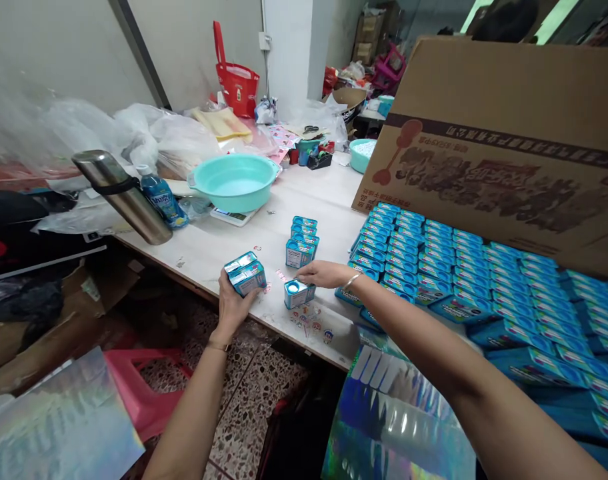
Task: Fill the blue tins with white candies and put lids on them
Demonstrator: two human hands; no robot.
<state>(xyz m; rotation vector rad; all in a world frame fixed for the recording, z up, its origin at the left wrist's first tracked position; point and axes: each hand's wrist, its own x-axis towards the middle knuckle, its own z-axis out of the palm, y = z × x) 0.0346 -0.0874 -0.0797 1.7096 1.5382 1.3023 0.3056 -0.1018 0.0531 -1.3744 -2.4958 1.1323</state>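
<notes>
Two small blue boxes [245, 273], side by side, are held in my left hand [233, 303] over the table's front edge. My right hand [325, 274] has its fingers closed on the back of another blue box [295, 294], which stands on the white table and shows a round white spot on top. Just behind it is a short row of similar blue boxes [300, 252]. Small printed stickers [311, 325] lie on the table in front of the box at my right hand.
Many blue boxes [454, 280] stand in rows at the right, before a large cardboard carton [494, 160]. A turquoise basin [237, 183] rests on a scale [233, 217]. A steel thermos [127, 200] and a blue bottle [163, 198] are at the left. Holographic sheets [394, 420] lie at the front.
</notes>
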